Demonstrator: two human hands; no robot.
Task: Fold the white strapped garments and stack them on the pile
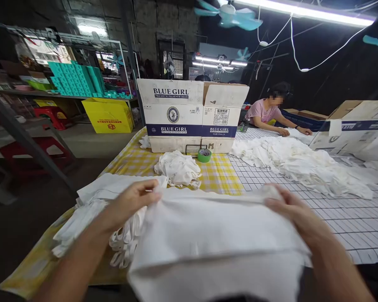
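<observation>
A wide piece of white cloth (214,235) is stretched between my two hands, close in front of me. My left hand (135,199) pinches its upper left corner between thumb and fingers. The upper right corner sits in the closed fingers of my right hand (290,205), slightly blurred. Left of the cloth lies a stack of folded white cloth pieces (103,188), with loops of white straps (126,243) hanging beside it. Just beyond the held cloth is a crumpled white cloth bundle (178,167).
Behind the bundle stands a white-and-blue cardboard box (182,113), with a roll of green tape (204,155) before it. A large heap of white cloth (302,163) spreads across the right of the table. A co-worker (267,109) handles cloth at the far right, near another carton (349,130).
</observation>
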